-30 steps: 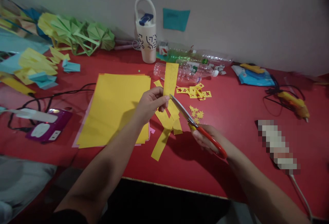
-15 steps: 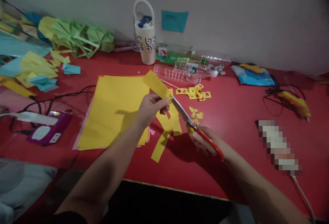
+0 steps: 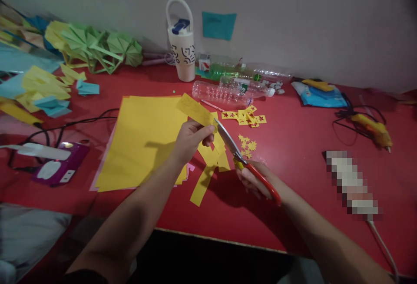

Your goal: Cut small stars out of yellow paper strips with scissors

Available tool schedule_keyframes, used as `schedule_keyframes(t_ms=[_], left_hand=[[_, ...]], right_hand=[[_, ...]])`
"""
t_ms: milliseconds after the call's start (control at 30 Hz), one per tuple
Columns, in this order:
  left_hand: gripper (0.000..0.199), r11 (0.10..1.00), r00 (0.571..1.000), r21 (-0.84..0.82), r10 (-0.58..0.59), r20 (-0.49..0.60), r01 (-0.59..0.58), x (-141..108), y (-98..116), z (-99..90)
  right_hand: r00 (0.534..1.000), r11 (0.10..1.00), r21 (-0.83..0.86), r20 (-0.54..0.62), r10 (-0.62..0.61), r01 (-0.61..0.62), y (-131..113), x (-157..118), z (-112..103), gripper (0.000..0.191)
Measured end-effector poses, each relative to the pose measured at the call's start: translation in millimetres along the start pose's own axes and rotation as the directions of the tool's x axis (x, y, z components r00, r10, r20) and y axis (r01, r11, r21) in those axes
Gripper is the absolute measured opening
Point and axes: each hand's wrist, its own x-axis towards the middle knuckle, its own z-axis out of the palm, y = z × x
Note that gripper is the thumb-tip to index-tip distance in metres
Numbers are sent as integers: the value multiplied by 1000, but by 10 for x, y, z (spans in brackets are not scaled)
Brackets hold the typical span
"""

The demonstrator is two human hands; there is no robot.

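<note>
My left hand (image 3: 192, 138) is closed on a strip of yellow paper (image 3: 196, 109), pinched between thumb and fingers near its right end. Wrapped in my right hand (image 3: 252, 177) are scissors (image 3: 259, 175) with red handles, their blades pointing up and left. The blade tips meet the strip's right end beside my left thumb. Below the hands lie loose yellow paper strips (image 3: 202, 186). Small cut-out yellow stars (image 3: 250, 146) rest right of the blades, and strips with star-shaped holes (image 3: 249, 117) lie behind them. A stack of yellow paper sheets (image 3: 137, 145) sits under my left forearm.
A white tumbler (image 3: 182, 51) stands by the wall, with clear plastic bottles (image 3: 221, 94) lying beside it. Folded paper pieces (image 3: 97, 45) and a purple power box (image 3: 61, 162) with cables are at left. A yellow glue gun (image 3: 373, 127) and a blurred-out object (image 3: 352, 184) lie at right.
The strip's far left end has tipped slightly down and left. Both hands keep their grip, and the scissors stay at the strip's edge. The whole view has shifted slightly.
</note>
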Motion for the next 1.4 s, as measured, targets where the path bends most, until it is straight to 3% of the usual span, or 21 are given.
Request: schedule_keyframes(t_ms=[700, 1400], left_hand=[[21, 999, 1000, -38, -22, -8, 22, -20, -37, 43], [20, 1000, 1000, -17, -25, 18, 26, -31, 16, 47]], right_hand=[[999, 999, 42, -39, 0, 2, 30, 3, 89, 54], [996, 994, -95, -69, -59, 53, -43, -11, 48, 61]])
